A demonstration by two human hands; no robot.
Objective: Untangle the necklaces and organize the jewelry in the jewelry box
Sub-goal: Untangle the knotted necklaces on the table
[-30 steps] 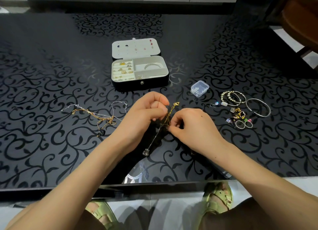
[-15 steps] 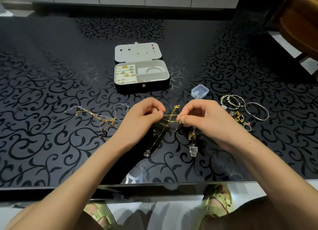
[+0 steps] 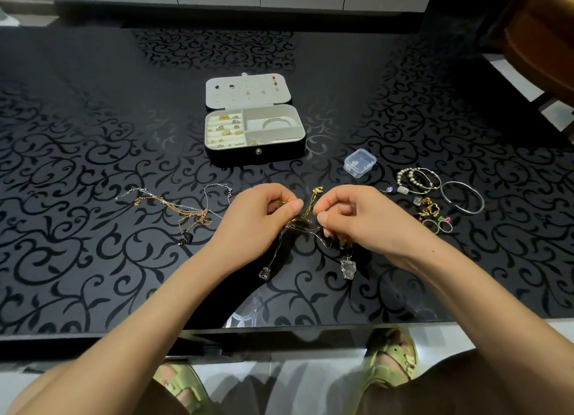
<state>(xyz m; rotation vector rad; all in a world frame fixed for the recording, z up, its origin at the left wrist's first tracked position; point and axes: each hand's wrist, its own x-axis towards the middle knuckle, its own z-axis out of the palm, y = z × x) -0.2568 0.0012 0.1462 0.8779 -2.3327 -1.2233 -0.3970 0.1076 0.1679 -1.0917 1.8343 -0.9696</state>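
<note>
Both hands pinched on knotted necklaces near table's front edge: left hand, right hand. Since a second ago hands spread; second clear pendant now hangs free. Loosening, probably. Jewelry box open mid-table.

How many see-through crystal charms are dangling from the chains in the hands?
2: one clear pendant hangs below the left hand, the other clear pendant below the right hand. More could be hidden inside the fingers.
</note>
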